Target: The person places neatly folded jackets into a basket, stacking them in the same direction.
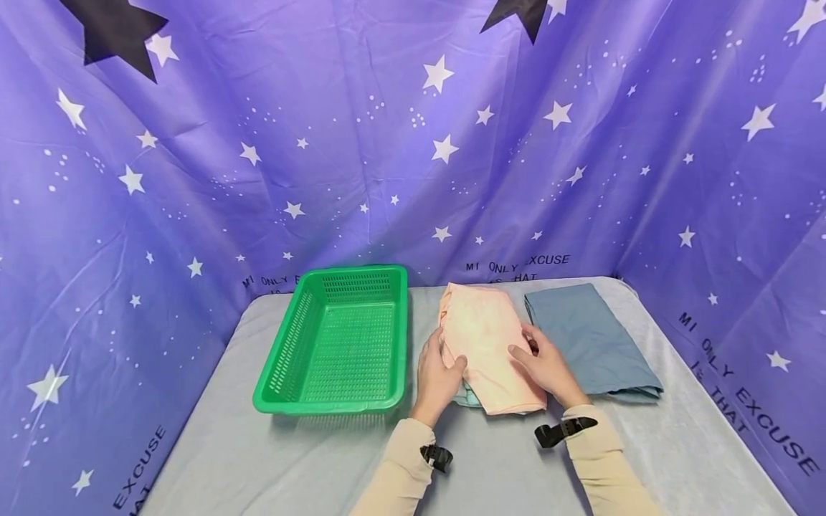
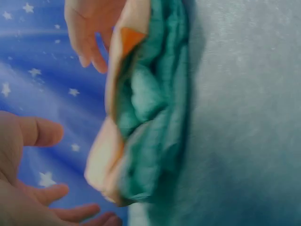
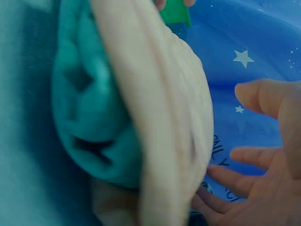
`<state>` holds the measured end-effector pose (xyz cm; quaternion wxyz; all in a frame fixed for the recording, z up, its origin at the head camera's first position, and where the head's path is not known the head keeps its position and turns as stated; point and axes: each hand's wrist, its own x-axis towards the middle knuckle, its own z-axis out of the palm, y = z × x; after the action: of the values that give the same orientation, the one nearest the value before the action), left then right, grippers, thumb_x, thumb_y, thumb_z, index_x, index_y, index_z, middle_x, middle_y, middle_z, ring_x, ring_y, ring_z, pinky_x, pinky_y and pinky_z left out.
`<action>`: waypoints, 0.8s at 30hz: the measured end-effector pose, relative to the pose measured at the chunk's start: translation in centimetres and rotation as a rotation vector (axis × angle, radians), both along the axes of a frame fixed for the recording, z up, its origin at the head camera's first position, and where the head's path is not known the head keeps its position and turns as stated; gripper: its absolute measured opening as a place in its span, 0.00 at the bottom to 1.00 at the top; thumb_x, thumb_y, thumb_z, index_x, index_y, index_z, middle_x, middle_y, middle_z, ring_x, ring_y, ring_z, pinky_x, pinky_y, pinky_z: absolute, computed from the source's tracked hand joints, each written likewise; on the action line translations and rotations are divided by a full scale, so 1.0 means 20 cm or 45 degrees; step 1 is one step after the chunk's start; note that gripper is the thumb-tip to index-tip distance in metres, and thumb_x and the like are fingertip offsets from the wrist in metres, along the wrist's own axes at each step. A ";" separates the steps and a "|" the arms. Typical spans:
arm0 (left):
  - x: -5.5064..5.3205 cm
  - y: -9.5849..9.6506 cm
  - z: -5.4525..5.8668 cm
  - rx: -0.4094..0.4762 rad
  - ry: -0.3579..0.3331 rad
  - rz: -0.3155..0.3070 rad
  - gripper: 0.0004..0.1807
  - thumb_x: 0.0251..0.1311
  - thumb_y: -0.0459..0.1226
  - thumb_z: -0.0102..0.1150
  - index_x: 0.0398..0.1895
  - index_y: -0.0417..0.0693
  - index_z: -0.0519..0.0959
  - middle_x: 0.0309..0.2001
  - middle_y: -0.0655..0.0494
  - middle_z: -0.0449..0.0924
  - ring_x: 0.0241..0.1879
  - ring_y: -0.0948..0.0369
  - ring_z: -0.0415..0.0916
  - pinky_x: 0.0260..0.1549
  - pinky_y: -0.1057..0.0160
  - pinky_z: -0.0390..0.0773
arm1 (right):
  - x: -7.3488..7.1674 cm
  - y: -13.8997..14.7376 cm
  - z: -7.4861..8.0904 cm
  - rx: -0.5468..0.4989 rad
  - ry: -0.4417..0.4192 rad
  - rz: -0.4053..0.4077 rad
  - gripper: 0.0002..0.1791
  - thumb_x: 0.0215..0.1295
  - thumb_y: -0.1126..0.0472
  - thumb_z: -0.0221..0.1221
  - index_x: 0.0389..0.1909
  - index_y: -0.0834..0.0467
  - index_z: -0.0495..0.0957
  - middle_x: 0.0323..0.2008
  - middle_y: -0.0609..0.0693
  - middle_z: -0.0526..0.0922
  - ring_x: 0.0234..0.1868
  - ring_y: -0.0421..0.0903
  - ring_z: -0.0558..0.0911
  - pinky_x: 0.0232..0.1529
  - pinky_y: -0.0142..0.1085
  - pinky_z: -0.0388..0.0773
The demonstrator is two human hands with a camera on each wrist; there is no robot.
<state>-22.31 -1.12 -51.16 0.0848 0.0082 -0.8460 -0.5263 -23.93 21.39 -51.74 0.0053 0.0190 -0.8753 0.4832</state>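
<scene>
In the head view a folded peach garment (image 1: 484,337) lies over a teal garment (image 1: 469,396), whose edge shows at the near left. My left hand (image 1: 436,380) is at the left side of this pile, thumb over the peach cloth and fingers spread along its edge. At the opposite side my right hand (image 1: 547,367) has its thumb and fingers apart, close to the right edge. The left wrist view shows thick teal folds (image 2: 164,122) under the peach layer, with orange inside. Loosely spread fingers (image 3: 268,103) appear beside the pile in the right wrist view.
Left of the pile stands a green plastic basket (image 1: 393,387) with perforated walls. A folded blue-grey cloth (image 1: 587,340) lies to the right. All rest on a table with a pale cover (image 1: 258,459), and a purple star-printed curtain (image 1: 361,143) surrounds the back and sides.
</scene>
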 end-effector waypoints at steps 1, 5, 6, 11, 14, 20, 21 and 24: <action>-0.01 0.01 -0.02 0.034 -0.027 0.009 0.39 0.62 0.38 0.64 0.77 0.45 0.63 0.73 0.41 0.68 0.73 0.43 0.66 0.69 0.40 0.68 | 0.00 0.00 -0.01 0.008 -0.023 -0.012 0.40 0.76 0.51 0.57 0.80 0.63 0.52 0.74 0.69 0.64 0.73 0.66 0.66 0.73 0.59 0.63; -0.06 0.03 -0.07 0.226 -0.125 0.003 0.42 0.65 0.39 0.63 0.80 0.44 0.57 0.76 0.40 0.63 0.74 0.43 0.64 0.69 0.44 0.71 | 0.01 -0.03 -0.02 0.001 -0.080 -0.046 0.42 0.76 0.52 0.56 0.81 0.61 0.48 0.77 0.69 0.59 0.77 0.66 0.61 0.76 0.60 0.59; -0.07 0.04 -0.08 0.258 -0.142 -0.003 0.43 0.66 0.39 0.63 0.81 0.43 0.55 0.76 0.39 0.62 0.74 0.43 0.64 0.68 0.45 0.72 | 0.01 -0.03 -0.02 0.008 -0.090 -0.056 0.42 0.76 0.52 0.56 0.82 0.61 0.47 0.78 0.68 0.57 0.78 0.66 0.59 0.76 0.60 0.58; -0.12 0.06 -0.10 0.266 -0.215 -0.003 0.46 0.65 0.43 0.62 0.82 0.45 0.52 0.76 0.38 0.63 0.73 0.43 0.65 0.68 0.44 0.71 | -0.02 -0.08 -0.04 -0.032 -0.156 -0.116 0.44 0.74 0.54 0.56 0.82 0.61 0.45 0.79 0.68 0.53 0.79 0.66 0.56 0.78 0.60 0.55; -0.14 0.07 -0.11 0.265 -0.249 -0.017 0.47 0.66 0.46 0.61 0.83 0.46 0.49 0.75 0.36 0.65 0.71 0.42 0.67 0.68 0.43 0.71 | -0.03 -0.09 -0.05 -0.162 -0.216 -0.158 0.44 0.75 0.55 0.55 0.82 0.61 0.42 0.79 0.68 0.52 0.79 0.65 0.57 0.78 0.58 0.54; -0.17 0.08 -0.14 0.293 -0.310 -0.005 0.45 0.70 0.50 0.57 0.83 0.46 0.49 0.76 0.36 0.61 0.75 0.40 0.62 0.71 0.41 0.66 | -0.05 -0.09 -0.06 -0.348 -0.309 -0.197 0.46 0.76 0.54 0.54 0.83 0.59 0.37 0.80 0.68 0.51 0.76 0.64 0.62 0.76 0.57 0.59; -0.18 0.08 -0.14 0.303 -0.320 0.002 0.43 0.71 0.50 0.56 0.82 0.46 0.50 0.77 0.38 0.61 0.75 0.41 0.61 0.72 0.41 0.65 | -0.05 -0.10 -0.06 -0.354 -0.318 -0.196 0.46 0.76 0.54 0.53 0.83 0.59 0.37 0.80 0.68 0.51 0.75 0.64 0.63 0.75 0.58 0.61; -0.19 0.08 -0.17 0.322 -0.328 0.014 0.40 0.73 0.50 0.54 0.81 0.45 0.54 0.77 0.40 0.63 0.75 0.42 0.61 0.72 0.42 0.66 | -0.06 -0.10 -0.07 -0.369 -0.324 -0.200 0.44 0.76 0.54 0.54 0.83 0.60 0.40 0.79 0.68 0.53 0.72 0.62 0.66 0.72 0.56 0.63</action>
<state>-26.17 0.42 -54.52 -0.0231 0.0910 -0.7769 -0.6226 -25.13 19.40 -53.11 -0.0650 -0.1116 -0.7890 0.6007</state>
